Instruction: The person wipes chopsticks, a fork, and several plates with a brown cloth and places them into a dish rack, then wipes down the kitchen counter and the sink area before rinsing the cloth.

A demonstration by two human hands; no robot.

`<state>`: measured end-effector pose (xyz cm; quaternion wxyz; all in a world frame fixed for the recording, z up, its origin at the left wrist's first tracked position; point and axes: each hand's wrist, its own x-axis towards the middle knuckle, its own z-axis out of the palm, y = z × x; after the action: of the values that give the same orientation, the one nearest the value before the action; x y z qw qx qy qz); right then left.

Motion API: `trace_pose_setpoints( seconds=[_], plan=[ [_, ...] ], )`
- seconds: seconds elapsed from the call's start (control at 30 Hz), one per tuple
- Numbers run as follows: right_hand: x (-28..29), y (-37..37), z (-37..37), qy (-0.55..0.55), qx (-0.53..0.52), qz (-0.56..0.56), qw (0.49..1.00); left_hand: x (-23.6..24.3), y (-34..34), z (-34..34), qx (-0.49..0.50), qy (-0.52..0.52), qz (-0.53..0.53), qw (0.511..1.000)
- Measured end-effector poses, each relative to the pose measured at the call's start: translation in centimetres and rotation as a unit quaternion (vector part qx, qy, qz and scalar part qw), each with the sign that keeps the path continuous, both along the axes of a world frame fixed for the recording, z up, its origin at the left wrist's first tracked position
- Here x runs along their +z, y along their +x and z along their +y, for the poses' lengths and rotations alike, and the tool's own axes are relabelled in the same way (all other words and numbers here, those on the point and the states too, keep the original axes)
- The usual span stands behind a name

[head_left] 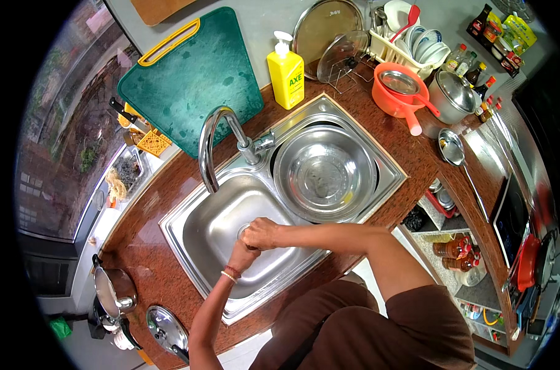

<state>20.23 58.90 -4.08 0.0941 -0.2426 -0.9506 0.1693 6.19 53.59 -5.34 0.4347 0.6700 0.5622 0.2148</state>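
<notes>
Over the left sink basin (215, 217), my left hand (244, 253) and my right hand (261, 233) are pressed together. Both sets of fingers are closed. Whatever lies between them, if anything, is hidden. A round drain (243, 230) partly shows just past my knuckles. The chrome faucet (207, 148) arches over the basin's far left side, with no water seen running from it. In the right basin sits a large shiny metal bowl (298, 200) that looks wet inside.
Behind the sink stand a green cutting board (193, 80) and a yellow pump bottle (286, 77). Toward the right are an orange colander (386, 102), a dish rack (385, 46), a lidded pot (452, 102) and a ladle (452, 148). A pot lid (167, 327) lies at the near left.
</notes>
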Motion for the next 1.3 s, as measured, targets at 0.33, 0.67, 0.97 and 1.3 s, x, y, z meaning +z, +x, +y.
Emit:
trace_pose_setpoints(
  seconds=[0.33, 0.67, 0.97, 1.3],
  plan=[
    [-4.6, 0.2, -2.4, -0.262, -0.19, -0.039, 0.945, -2.2, 0.5, 0.7, -0.082, 0.066, 0.313, 0.944],
    [-5.1, 0.7, -4.2, -0.366, -0.3, -0.016, 0.881, -4.2, 0.4, -0.2, -0.13, 0.136, 0.313, 0.931],
    [5.8, 4.2, 1.4, -0.613, -0.152, 0.226, 0.742, 2.5, -3.4, 0.6, 0.084, 0.295, 0.216, 0.927],
    [-4.2, 1.6, -2.2, -0.366, -0.151, 0.052, 0.917, 0.2, -4.0, -3.4, 0.289, -0.205, -0.175, 0.918]
  ],
)
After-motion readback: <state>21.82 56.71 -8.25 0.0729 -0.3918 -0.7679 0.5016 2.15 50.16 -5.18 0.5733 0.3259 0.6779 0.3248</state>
